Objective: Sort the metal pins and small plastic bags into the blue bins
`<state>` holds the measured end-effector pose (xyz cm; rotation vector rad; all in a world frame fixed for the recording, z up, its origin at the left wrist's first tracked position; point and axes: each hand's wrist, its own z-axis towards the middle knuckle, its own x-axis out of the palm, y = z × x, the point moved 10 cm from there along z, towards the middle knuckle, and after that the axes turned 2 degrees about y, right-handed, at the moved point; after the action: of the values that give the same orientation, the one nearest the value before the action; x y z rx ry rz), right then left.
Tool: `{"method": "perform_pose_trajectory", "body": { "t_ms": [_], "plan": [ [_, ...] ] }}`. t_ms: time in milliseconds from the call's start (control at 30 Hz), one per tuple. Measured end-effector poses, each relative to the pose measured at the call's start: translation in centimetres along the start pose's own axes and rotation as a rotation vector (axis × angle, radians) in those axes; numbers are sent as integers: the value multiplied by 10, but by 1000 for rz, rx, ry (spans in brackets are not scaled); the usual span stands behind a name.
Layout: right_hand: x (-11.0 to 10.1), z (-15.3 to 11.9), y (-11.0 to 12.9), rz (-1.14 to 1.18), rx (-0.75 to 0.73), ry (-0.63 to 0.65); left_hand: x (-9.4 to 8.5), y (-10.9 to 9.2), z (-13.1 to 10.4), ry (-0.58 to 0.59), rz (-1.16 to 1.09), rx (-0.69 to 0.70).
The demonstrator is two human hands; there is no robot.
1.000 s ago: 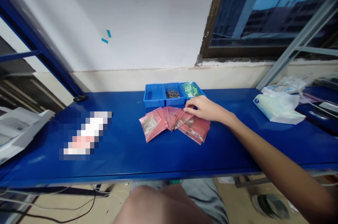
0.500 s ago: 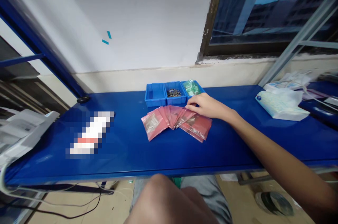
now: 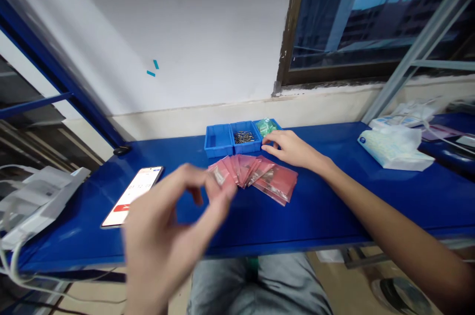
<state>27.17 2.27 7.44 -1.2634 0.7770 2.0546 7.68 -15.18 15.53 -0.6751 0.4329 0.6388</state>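
Pink bags: I see them fanned out and overlapping on the table near its middle, just in front of the blue bins; some have clear patches.
Pink bags' place point(image 3: 272, 179): right in front of the right hand point(image 3: 295, 148), and partly covered in my view by the left hand point(image 3: 154, 231) at their left end.
Right hand: fingers loosely curled, thumb just below the index finger with a small gap — I can't tell whether the fingertips touch a bag or have hold of anything.
Left hand: blurred and close to my camera, thumb and index finger bent toward each other; I can't make out whether they grip something.
Blue bins point(image 3: 218, 151): three side by side, small metal parts point(image 3: 244, 137) in the middle one, green packets point(image 3: 266, 127) in the right one.
Table point(image 3: 315, 206): blue and glossy, with a phone point(image 3: 135, 194) lit up on the left and a tissue pack point(image 3: 395, 152) well off to the right.
Wall point(image 3: 211, 33): pale, with two teal strips point(image 3: 156, 64) stuck on it.
Window point(image 3: 334, 23): dark-framed, upper right — I can see buildings through it.
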Motion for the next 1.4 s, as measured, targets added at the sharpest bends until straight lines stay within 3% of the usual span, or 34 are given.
{"method": "perform_pose_trajectory", "body": {
  "t_ms": [33,67,200,300,367,467,633,1067,1400],
  "plan": [
    [-1,0,-5,-20,17,-23,7,13,16,3,24,-7],
    [-1,0,-11,-40,39,-43,24,27,33,86,50,-7],
    [9,-2,-34,-95,96,-80,104,84,83,408,242,79],
    [14,-3,-39,-79,80,-119,146,118,93,512,378,122],
    [17,-4,-38,-63,62,-135,161,136,90,556,432,88],
    [19,-3,-35,-49,36,-141,168,150,83,565,395,59],
    [20,-3,-33,-28,0,-145,173,153,76,556,247,134],
    [23,-3,-25,-100,-43,-77,171,153,75,525,272,126],
    [21,-2,-21,-51,-44,-104,174,159,75,510,306,65]
  ]
}}
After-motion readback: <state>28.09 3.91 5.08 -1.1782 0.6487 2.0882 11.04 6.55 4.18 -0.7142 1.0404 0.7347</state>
